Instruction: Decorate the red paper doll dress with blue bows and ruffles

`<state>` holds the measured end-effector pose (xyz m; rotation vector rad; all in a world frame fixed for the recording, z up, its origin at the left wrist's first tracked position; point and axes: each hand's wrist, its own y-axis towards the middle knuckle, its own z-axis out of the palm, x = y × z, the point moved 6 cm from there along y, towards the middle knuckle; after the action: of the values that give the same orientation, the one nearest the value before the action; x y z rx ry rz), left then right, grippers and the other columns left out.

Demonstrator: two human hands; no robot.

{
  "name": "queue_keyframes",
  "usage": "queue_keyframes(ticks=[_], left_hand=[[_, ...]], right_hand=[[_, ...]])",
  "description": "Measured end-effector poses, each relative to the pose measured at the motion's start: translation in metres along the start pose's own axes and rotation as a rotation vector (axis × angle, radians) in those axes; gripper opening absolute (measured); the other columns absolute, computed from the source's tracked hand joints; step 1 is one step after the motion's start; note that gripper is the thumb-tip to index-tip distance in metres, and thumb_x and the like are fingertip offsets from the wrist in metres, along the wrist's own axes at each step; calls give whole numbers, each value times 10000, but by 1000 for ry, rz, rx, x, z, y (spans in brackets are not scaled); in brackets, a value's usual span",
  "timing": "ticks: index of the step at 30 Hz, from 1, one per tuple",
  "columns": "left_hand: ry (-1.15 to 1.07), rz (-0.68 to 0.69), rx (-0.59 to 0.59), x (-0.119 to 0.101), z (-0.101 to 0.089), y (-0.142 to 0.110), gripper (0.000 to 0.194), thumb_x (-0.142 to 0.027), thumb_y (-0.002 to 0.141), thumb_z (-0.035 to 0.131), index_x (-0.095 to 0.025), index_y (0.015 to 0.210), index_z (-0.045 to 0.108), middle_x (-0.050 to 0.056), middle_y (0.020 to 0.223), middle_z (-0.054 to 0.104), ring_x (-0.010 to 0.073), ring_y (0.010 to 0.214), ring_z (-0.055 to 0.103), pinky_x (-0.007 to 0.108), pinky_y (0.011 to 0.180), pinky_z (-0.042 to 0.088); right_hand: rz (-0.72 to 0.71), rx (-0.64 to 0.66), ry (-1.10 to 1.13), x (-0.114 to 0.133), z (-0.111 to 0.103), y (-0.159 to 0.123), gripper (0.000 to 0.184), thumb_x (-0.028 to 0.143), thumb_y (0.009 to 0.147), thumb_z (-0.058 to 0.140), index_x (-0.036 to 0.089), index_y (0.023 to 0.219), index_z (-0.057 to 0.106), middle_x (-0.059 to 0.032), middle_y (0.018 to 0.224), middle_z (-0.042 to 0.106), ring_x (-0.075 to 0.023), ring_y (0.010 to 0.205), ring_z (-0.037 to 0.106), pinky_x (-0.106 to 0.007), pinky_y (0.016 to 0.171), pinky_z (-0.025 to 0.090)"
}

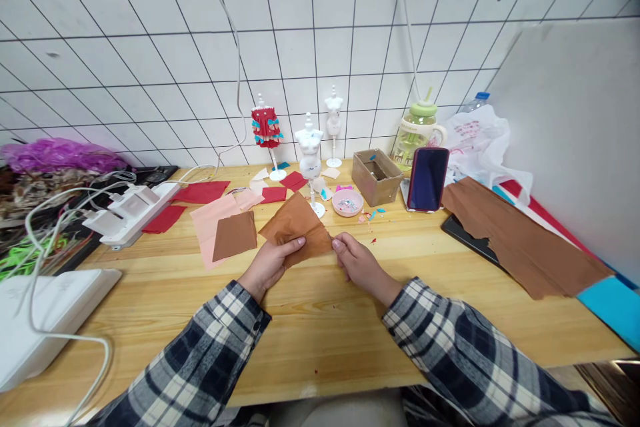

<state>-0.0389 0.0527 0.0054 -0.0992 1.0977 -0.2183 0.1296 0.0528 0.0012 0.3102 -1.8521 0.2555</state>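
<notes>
My left hand (274,261) grips a square of brown crepe paper (295,217) by its near edge, thumb lying on top. At the sheet's right corner, my right hand (357,259) pinches the same paper between thumb and fingers. The sheet is raised over the wooden table and partly covers the base area of a small white dress-form mannequin (309,147). To the left lie another brown paper piece (236,237) and a pink paper sheet (203,223) beneath it. The fingers under the sheet are hidden.
Behind stand a mannequin in red ruffles (267,125) and a bare mannequin (333,117). Right of them are a pink bowl of sequins (347,202), a cardboard box (377,177), and a propped phone (427,179). A power strip (133,213) lies left; long brown paper (530,240) lies right.
</notes>
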Motion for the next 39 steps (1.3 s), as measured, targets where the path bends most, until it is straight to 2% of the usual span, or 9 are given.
queue_keyframes(ticks=[5,12,20,28,39], left_hand=[[-8,3,-5,1,0,0,487,-176,689,778,-96,1148,633,176,1135,688,316,1090,632,477,994,478],[-1,44,-12,-1,-1,1,508,-166,698,771,-142,1181,617,149,1186,671,309,1131,610,466,1009,471],[-11,24,7,0,-1,1,489,-168,691,776,-113,1156,633,174,1161,678,321,1117,618,477,1016,463],[-26,25,4,0,-1,1,510,-167,694,772,-120,1178,618,164,1180,671,313,1135,608,472,1030,455],[0,-56,22,4,-3,1,507,-162,686,773,-121,1170,629,159,1147,688,317,1108,625,469,1017,463]], right_hand=[[3,-14,-15,1,-1,1,267,460,939,361,221,853,445,72,582,444,-103,505,433,-220,497,348],[-9,-39,-55,-1,-3,2,258,446,942,356,226,840,445,62,594,459,-113,520,451,-226,501,342],[-15,-15,-42,0,-1,2,286,477,939,350,224,842,444,67,584,444,-110,517,436,-221,492,340],[39,-15,-14,-3,-1,2,293,478,937,355,223,834,455,66,581,454,-101,504,447,-205,472,351],[23,5,55,-3,0,2,289,483,934,357,221,870,461,72,576,420,-98,494,416,-197,451,352]])
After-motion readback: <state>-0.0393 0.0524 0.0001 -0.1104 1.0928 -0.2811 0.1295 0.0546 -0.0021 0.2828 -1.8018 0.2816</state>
